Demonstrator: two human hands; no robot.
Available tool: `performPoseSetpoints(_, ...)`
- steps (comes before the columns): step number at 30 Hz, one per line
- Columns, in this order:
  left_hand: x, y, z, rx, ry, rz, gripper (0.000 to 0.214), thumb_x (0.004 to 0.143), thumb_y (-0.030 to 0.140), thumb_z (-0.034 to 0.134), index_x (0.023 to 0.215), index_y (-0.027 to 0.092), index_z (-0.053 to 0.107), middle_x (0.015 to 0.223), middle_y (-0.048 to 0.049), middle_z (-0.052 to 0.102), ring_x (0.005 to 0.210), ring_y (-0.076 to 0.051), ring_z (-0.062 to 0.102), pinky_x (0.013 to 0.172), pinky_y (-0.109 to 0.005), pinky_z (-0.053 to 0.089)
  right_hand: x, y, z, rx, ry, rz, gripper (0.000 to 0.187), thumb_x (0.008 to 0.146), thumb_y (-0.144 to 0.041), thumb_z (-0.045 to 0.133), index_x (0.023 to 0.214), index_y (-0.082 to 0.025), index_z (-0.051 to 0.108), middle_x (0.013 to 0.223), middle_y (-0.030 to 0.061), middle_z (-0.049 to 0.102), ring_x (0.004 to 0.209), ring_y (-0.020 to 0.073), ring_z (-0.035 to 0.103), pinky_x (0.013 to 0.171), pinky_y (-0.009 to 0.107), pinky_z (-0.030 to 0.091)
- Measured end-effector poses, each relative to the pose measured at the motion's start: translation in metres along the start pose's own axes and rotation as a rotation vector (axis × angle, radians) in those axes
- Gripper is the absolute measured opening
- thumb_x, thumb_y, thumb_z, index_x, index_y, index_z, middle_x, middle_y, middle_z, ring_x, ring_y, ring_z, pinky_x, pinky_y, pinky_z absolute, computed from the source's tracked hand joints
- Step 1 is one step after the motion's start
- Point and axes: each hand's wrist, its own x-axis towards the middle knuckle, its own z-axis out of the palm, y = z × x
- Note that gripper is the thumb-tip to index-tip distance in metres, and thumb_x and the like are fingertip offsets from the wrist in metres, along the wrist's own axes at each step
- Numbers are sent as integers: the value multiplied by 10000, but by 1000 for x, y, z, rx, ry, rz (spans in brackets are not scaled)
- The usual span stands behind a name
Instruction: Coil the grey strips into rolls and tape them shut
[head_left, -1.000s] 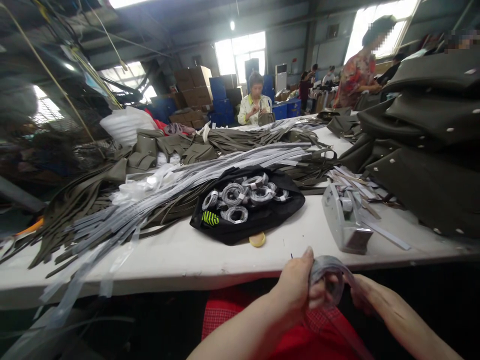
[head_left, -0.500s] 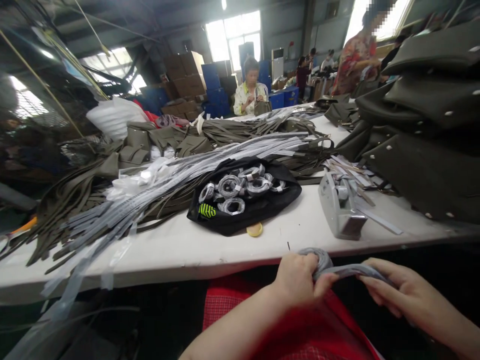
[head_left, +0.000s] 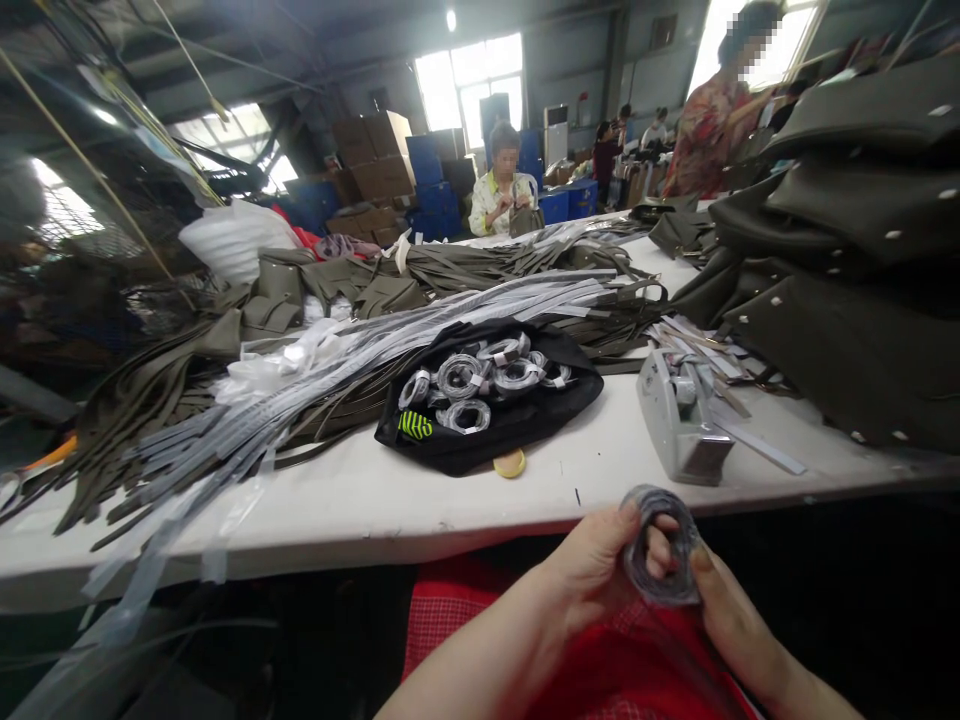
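Head view | left hand (head_left: pixel 600 550) grips grey strip coil (head_left: pixel 641 577), fingers through its centre; right hand (head_left: pixel 724 605) pinches its right edge | white-topped table (head_left: pixel 300 515): black cloth (head_left: pixel 555 425) bearing banded coils (head_left: pixel 459 377); tape dispenser (head_left: pixel 667 425) to its right; pale strips (head_left: pixel 420 333) behind | dark olive pieces (head_left: pixel 847 350) stacked far right | co-worker (head_left: pixel 487 205) seated across

stacked cardboard boxes (head_left: pixel 379 155) | blue crates (head_left: pixel 433 190) beside them | bright window (head_left: pixel 439 95) behind
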Motion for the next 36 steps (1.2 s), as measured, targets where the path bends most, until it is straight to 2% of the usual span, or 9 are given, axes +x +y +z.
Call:
performPoseSetpoints(4, -6, -6, -11, 155, 62, 52, 654, 717, 690, 746, 967, 88, 691, 723, -45, 626, 655, -132, 569, 732, -272, 492, 6, -10, -18, -120, -164, 69, 424, 968, -589, 442, 1004, -209, 625, 850, 59, 689, 802, 244, 648, 770, 343, 554)
performPoseSetpoints(7, -16, -1, -18, 780, 183, 190, 630, 868, 644, 591, 1213, 117, 621, 985, -104, 682, 850, -201, 637, 864, -355, 516, 6, -29, -40, -428, -529, 176, 344, 923, -555, 551, 946, -236, 680, 892, 46, 730, 821, 264, 661, 772, 349, 513)
performPoseSetpoints(9, -20, 1, -15, 1235, 83, 179, 603, 895, 577, 578, 1325, 154, 565, 1126, -129, 680, 970, -255, 657, 927, -410, 516, 4, -38, -46, -599, -691, 211, 194, 895, -426, 610, 880, -251, 692, 853, 20, 741, 773, 253, 668, 715, 326, 479)
performPoseSetpoints(12, -20, -3, -7, 1543, -111, 88, 552, 895, 511, 597, 1336, 181, 578, 1143, -138, 708, 993, -317, 686, 906, -448, 540, 3, -40, -40, -661, -636, 175, 66, 821, -270, 627, 793, -224, 665, 802, 17, 730, 731, 234, 658, 662, 299, 446)
performPoseSetpoints(20, -15, -9, -8, 1017, 353, 513, 359, 1011, 386, 425, 1132, 178, 691, 1081, -70, 735, 1012, -200, 668, 955, -312, 508, -4, -20, -27, -223, -305, 131, 520, 922, -593, 512, 1174, -158, 643, 1109, 115, 723, 1022, 324, 660, 934, 402, 515)
performPoseSetpoints(27, -19, -9, 0, 1082, 104, 220, 392, 1008, 392, 403, 1063, 157, 711, 968, -75, 719, 891, -190, 642, 858, -290, 495, 1, -35, -36, -289, -535, 163, 351, 940, -518, 548, 1033, -218, 703, 953, 37, 741, 846, 254, 665, 803, 328, 522)
performPoseSetpoints(32, -25, -40, -13, 1247, 117, 61, 295, 951, 317, 479, 853, 162, 710, 796, -37, 665, 743, -161, 567, 705, -260, 420, -9, -28, -42, -426, -638, 262, 180, 814, -360, 723, 906, -205, 729, 766, -14, 700, 686, 182, 608, 595, 240, 436)
performPoseSetpoints(34, -23, -53, -24, 1237, 113, -4, 282, 933, 318, 500, 803, 160, 694, 740, -20, 623, 697, -147, 522, 667, -255, 389, -2, -18, -59, -459, -567, 277, 173, 812, -368, 728, 831, -197, 713, 708, -29, 683, 649, 163, 604, 556, 222, 421)
performPoseSetpoints(36, -20, -62, -35, 1192, 127, -36, 320, 937, 376, 499, 796, 155, 683, 707, -8, 574, 670, -140, 477, 643, -254, 369, 15, -6, -87, -570, -299, 221, 280, 916, -440, 590, 816, -201, 695, 690, -21, 680, 642, 168, 623, 575, 238, 462)
